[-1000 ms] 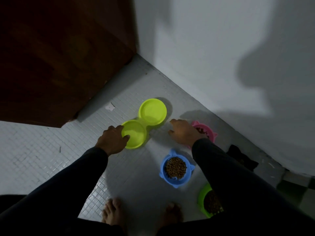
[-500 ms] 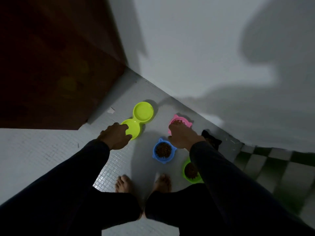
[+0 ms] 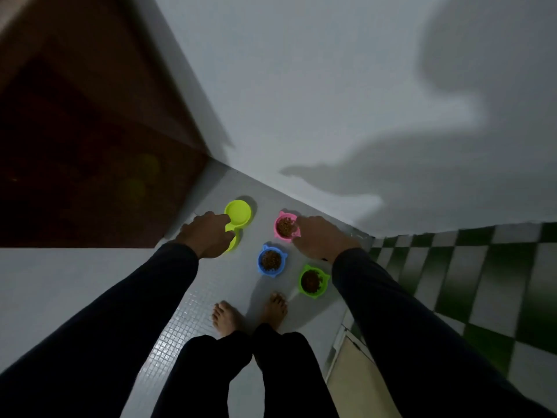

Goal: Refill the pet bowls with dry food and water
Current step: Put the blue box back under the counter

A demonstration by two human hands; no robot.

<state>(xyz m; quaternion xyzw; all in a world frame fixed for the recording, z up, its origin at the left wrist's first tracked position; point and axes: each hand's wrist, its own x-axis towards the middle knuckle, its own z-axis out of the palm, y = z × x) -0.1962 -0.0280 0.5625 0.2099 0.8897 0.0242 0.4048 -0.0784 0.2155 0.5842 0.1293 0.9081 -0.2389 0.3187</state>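
Dim corner of a tiled floor [image 3: 193, 315], seen from above, with the blue bowl [image 3: 271, 260] as the anchor. Blue bowl flat on the tiles, full of brown dry food [image 3: 270, 259], just ahead of two bare feet [image 3: 250, 312]. Pink bowl [image 3: 286, 226] beyond the blue bowl and slightly to its right, near the white wall [image 3: 316, 101], also holding kibble. Green bowl [image 3: 313, 282] to the right of the blue bowl and nearer the feet, likewise holding kibble. Yellow-green double dish [image 3: 238, 214] to the left of the blue bowl and farther out, its far cup showing no kibble, its near cup mostly hidden under a hand.

Left hand [image 3: 208, 235] left of the blue bowl, fingers curled over the near cup of the double dish; a real grip on the rim or mere contact, cannot tell in this light. Right hand [image 3: 321, 236] right of the blue bowl and past it, fingers bent at the pink bowl's right edge, fingertips at the rim; holding it or only touching, cannot tell. Dark sleeves on both arms. Brown wooden door [image 3: 90, 140] well left of the blue bowl. Green-and-white checkered tiles [image 3: 482, 282] well to its right.
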